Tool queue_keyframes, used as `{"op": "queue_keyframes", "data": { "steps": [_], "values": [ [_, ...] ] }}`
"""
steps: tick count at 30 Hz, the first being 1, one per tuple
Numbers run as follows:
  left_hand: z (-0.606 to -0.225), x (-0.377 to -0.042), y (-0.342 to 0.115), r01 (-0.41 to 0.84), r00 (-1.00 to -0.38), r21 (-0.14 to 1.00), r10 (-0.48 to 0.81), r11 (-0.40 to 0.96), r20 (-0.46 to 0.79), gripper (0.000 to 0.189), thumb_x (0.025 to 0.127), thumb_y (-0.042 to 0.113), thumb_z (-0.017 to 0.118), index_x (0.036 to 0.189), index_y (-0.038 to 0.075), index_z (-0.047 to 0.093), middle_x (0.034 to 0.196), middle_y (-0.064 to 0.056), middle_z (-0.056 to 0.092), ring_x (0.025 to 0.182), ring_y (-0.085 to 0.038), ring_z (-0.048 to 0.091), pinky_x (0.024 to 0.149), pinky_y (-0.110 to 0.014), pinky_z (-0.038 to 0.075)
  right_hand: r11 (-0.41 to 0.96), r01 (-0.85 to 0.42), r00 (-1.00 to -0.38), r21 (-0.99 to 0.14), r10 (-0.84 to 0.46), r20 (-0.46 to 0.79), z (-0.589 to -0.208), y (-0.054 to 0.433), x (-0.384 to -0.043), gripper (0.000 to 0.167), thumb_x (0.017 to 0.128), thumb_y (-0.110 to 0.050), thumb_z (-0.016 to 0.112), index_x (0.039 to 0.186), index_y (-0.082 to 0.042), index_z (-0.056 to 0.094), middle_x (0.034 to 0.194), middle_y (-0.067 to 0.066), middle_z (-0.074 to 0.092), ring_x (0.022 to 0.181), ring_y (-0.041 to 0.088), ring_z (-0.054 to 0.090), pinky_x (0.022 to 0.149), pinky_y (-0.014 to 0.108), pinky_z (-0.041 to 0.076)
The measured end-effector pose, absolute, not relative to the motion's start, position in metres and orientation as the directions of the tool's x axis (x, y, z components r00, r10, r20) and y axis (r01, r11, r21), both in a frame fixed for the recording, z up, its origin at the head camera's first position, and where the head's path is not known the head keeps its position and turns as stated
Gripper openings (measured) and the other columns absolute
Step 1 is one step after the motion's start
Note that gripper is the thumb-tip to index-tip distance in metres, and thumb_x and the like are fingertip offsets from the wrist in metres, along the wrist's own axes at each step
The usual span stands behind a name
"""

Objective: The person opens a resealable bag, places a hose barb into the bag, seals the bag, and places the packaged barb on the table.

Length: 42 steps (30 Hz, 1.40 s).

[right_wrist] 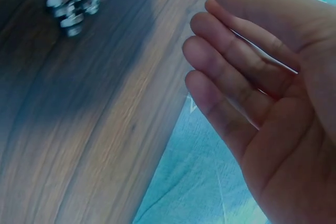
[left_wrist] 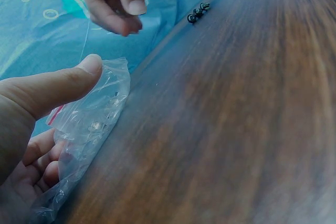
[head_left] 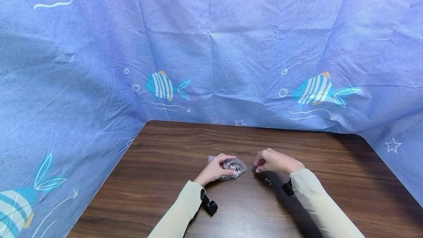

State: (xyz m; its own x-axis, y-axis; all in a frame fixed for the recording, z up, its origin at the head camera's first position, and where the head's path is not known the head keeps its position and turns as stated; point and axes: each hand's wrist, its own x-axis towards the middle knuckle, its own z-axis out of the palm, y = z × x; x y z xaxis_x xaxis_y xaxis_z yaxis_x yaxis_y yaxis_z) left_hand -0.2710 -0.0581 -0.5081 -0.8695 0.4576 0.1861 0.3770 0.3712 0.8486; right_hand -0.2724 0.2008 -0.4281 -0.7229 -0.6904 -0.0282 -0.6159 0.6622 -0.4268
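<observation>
Head view gives me the left hand [head_left: 214,170] with its fingers curled round a clear plastic bag [head_left: 240,166] near the middle of the worktop [head_left: 172,150]. Across from it I see the right hand [head_left: 272,161], fingers loosely bent, near small metal pieces [head_left: 268,181] clustered on the worktop

Head camera looks forward-down from afar; close wrist views seemingly share metal pieces [right_wrist: 72,12].

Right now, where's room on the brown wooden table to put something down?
The brown wooden table is bare left of the left hand, right of the right cream sleeve, and along its far side by the blue fish-patterned cloth. The middle's crowded: the clear plastic bag, the right hand and the little shiny metallic pieces.
</observation>
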Motion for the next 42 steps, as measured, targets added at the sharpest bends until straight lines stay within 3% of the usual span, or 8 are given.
{"op": "queue_keyframes", "data": {
  "steps": [15, 25, 42],
  "values": [
    [-0.511, -0.272, -0.057, 0.355, -0.873, 0.87, 0.455, 0.342, 0.177, 0.052, 0.076, 0.014, 0.081, 0.125, 0.01, 0.064, 0.101, -0.012, 0.061, 0.078, -0.02, 0.05, 0.066, -0.019, 0.038, 0.642, -0.633, -0.693, -0.433, -0.719, -0.054, -0.44, 0.219, -0.264, 0.009, 0.077, -0.009, 0.077, 0.084, -0.007, 0.072, 0.08, -0.003, 0.069, 0.069, -0.002, 0.056, 0.063, 0.019, 0.05],
    [-0.508, -0.271, -0.058, 0.374, -0.869, 0.852, 0.46, 0.366, 0.184, 0.052, 0.076, 0.021, 0.082, 0.124, 0.013, 0.065, 0.097, -0.006, 0.06, 0.075, -0.009, 0.047, 0.066, -0.019, 0.04, 0.652, -0.618, -0.7, -0.439, -0.711, -0.069, -0.442, 0.218, -0.26, 0.009, 0.074, -0.005, 0.078, 0.081, -0.007, 0.072, 0.081, -0.004, 0.069, 0.069, -0.003, 0.055, 0.062, 0.019, 0.049],
    [-0.511, -0.273, -0.058, 0.37, -0.871, 0.855, 0.456, 0.363, 0.183, 0.052, 0.075, 0.02, 0.083, 0.124, 0.014, 0.065, 0.095, -0.009, 0.059, 0.076, -0.012, 0.048, 0.067, -0.019, 0.039, 0.594, -0.73, -0.647, -0.337, -0.76, 0.062, -0.458, 0.224, -0.265, 0.007, 0.079, -0.005, 0.075, 0.077, -0.01, 0.072, 0.079, -0.004, 0.066, 0.072, 0.001, 0.059, 0.065, 0.019, 0.051]
  ]
}}
